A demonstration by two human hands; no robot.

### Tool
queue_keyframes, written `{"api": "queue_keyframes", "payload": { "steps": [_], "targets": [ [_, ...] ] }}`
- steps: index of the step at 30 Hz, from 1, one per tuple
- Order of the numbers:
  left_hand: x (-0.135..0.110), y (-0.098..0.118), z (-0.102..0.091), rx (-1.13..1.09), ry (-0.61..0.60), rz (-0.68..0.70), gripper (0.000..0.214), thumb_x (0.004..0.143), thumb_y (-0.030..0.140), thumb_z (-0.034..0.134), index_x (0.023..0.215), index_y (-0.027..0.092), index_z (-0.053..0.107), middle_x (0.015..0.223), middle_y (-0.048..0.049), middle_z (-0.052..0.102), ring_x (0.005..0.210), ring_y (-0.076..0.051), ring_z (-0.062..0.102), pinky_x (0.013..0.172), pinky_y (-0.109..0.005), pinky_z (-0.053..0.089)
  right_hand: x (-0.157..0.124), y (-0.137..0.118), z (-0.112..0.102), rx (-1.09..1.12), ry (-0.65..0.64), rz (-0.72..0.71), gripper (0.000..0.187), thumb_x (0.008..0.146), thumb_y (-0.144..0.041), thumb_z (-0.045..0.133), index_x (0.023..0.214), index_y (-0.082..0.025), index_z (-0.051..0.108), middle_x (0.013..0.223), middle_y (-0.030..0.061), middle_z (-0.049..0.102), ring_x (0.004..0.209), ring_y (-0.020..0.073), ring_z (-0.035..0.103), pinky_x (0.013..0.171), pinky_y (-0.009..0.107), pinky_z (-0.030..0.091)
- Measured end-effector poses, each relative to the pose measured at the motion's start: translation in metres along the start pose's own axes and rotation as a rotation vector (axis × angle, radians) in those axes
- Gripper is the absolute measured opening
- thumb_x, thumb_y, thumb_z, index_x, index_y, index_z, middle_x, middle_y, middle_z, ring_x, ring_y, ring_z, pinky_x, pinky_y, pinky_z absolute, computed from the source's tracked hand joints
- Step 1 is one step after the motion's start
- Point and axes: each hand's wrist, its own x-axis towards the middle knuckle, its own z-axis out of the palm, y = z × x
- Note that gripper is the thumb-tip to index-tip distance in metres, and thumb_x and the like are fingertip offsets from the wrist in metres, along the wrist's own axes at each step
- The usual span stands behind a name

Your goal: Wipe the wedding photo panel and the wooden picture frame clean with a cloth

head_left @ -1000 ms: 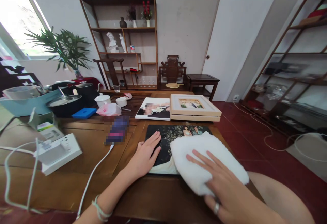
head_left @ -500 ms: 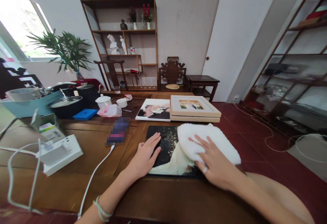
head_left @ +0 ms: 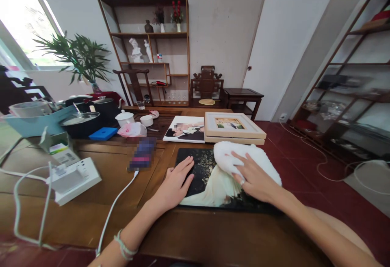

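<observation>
A dark photo panel [head_left: 198, 179] with a pale flowing dress printed on it lies flat on the wooden table. My left hand [head_left: 176, 184] rests palm down on its left edge, fingers stretched out. Over the panel's upper right part lies a fluffy white cloth [head_left: 224, 151]. My right hand [head_left: 252, 175] presses on this cloth from above and grips it, its fingers partly sunk in the pile. The cloth and this hand hide the right side of the print.
Behind the panel lie a white photo print [head_left: 185, 135] and stacked framed pictures [head_left: 234, 135]. To the left are a phone [head_left: 143, 153] on a white cable, a white box [head_left: 76, 181], a blue box [head_left: 102, 133] and a pan [head_left: 79, 125]. The wooden table [head_left: 207, 234] ends at the right.
My right hand has shifted up and slightly right with the cloth, baring more of the printed dress. The cloth looks more bunched. My left hand stays on the panel.
</observation>
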Motion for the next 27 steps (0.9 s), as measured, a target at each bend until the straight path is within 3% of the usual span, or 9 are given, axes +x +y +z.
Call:
{"api": "queue_keyframes", "payload": {
  "steps": [3, 6, 9, 14, 17, 21, 27],
  "targets": [
    [0.000, 0.001, -0.001, 0.000, -0.008, -0.007, 0.041, 0.091, 0.026, 0.034, 0.132, 0.020, 0.041, 0.144, -0.0093, 0.034, 0.133, -0.020, 0.030, 0.099, -0.044, 0.034, 0.025, 0.008, 0.005, -0.031, -0.020, 0.041, 0.037, 0.086, -0.023, 0.036, 0.109, -0.010, 0.061, 0.136, 0.0149, 0.043, 0.133, 0.0296, 0.021, 0.105, 0.059, 0.013],
    [-0.001, 0.002, -0.001, 0.001, -0.009, -0.013, 0.041, 0.092, 0.026, 0.033, 0.132, 0.019, 0.040, 0.144, -0.0093, 0.034, 0.133, -0.020, 0.029, 0.099, -0.044, 0.034, 0.025, -0.001, 0.005, -0.047, -0.041, 0.054, 0.038, 0.085, -0.022, 0.036, 0.114, -0.010, 0.059, 0.140, 0.0125, 0.037, 0.134, 0.0311, 0.019, 0.103, 0.062, 0.014],
    [-0.001, 0.003, -0.001, -0.005, -0.007, -0.024, 0.041, 0.092, 0.026, 0.034, 0.131, 0.020, 0.041, 0.144, -0.0092, 0.035, 0.133, -0.019, 0.030, 0.100, -0.043, 0.034, 0.000, -0.021, 0.004, -0.020, -0.056, 0.041, 0.036, 0.083, -0.020, 0.039, 0.112, -0.013, 0.060, 0.142, 0.0106, 0.034, 0.134, 0.0302, 0.016, 0.103, 0.062, 0.015],
    [0.000, 0.001, 0.001, -0.004, 0.005, -0.029, 0.041, 0.091, 0.025, 0.035, 0.132, 0.021, 0.041, 0.144, -0.0090, 0.035, 0.133, -0.019, 0.030, 0.101, -0.043, 0.033, -0.059, -0.057, 0.001, 0.005, -0.118, 0.000, 0.026, 0.076, -0.016, 0.046, 0.089, -0.020, 0.068, 0.146, 0.0057, 0.027, 0.135, 0.0321, 0.011, 0.103, 0.063, 0.014],
    [0.000, 0.000, 0.004, -0.005, 0.012, -0.017, 0.041, 0.091, 0.024, 0.035, 0.132, 0.021, 0.040, 0.144, -0.0088, 0.035, 0.133, -0.019, 0.030, 0.101, -0.044, 0.032, -0.072, -0.068, -0.003, 0.003, -0.195, -0.070, 0.029, 0.070, -0.015, 0.050, 0.092, -0.021, 0.068, 0.145, 0.0064, 0.026, 0.134, 0.0349, 0.013, 0.102, 0.065, 0.016],
    [0.000, -0.001, 0.004, 0.004, 0.010, -0.016, 0.041, 0.091, 0.025, 0.034, 0.132, 0.020, 0.040, 0.144, -0.0090, 0.034, 0.133, -0.019, 0.029, 0.101, -0.044, 0.032, -0.048, -0.064, -0.007, 0.015, -0.158, -0.085, 0.028, 0.076, -0.016, 0.046, 0.094, -0.019, 0.066, 0.143, 0.0082, 0.033, 0.134, 0.0312, 0.015, 0.104, 0.061, 0.015],
    [-0.001, -0.002, 0.002, -0.002, 0.018, 0.010, 0.041, 0.091, 0.026, 0.035, 0.131, 0.018, 0.041, 0.143, -0.0093, 0.036, 0.133, -0.019, 0.029, 0.101, -0.041, 0.034, 0.029, -0.035, 0.003, -0.007, -0.092, -0.050, 0.035, 0.084, -0.023, 0.040, 0.112, -0.016, 0.059, 0.144, 0.0115, 0.031, 0.134, 0.0328, 0.016, 0.102, 0.062, 0.014]
  ]
}}
